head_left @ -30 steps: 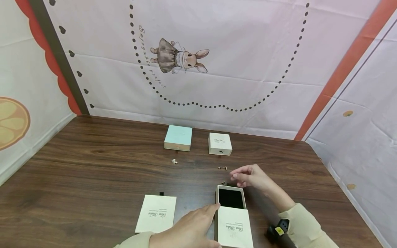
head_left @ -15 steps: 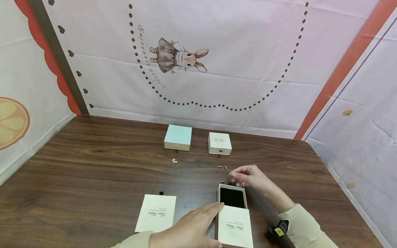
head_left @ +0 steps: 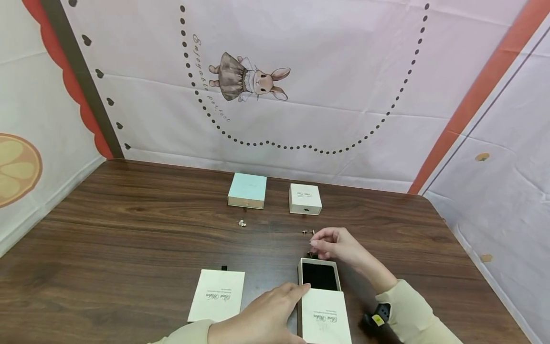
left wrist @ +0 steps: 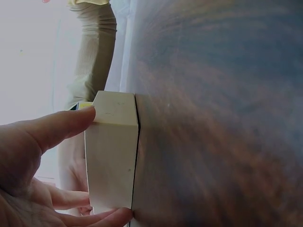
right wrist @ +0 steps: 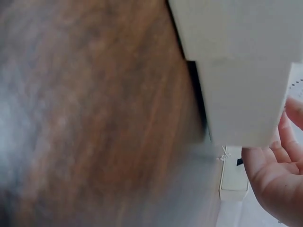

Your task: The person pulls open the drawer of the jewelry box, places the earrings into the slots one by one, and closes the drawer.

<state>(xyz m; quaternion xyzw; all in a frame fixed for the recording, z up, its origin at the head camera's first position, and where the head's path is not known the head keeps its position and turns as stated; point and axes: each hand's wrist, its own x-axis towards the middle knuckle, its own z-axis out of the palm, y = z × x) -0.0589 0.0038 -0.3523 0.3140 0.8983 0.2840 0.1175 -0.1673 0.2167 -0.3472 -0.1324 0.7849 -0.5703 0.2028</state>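
Note:
A cream sliding jewelry box point(head_left: 325, 315) lies at the table's front, its drawer point(head_left: 299, 273) pulled partway out at the far end and lined in black. My left hand point(head_left: 262, 313) grips the box's cover along its left side; in the left wrist view, thumb and fingers point(left wrist: 71, 125) span its cream wall point(left wrist: 111, 165). Just past the drawer, my right hand point(head_left: 337, 246) has bent fingers with thumb and index close together, above a tiny earring-like piece point(head_left: 309, 253). Whether anything is between those fingertips is too small to tell. Two small stud earrings point(head_left: 305, 232) lie just beyond.
A second cream box point(head_left: 216, 296) lies left of the left hand, with a black tab at its far edge. Farther back stand a light blue box point(head_left: 247, 187) and a small white box point(head_left: 305, 198). Little silvery pieces point(head_left: 242, 223) lie before the blue one.
My right hand has shifted slightly left, toward the small pieces beyond the drawer. The left hand stays on the box, which has barely moved.

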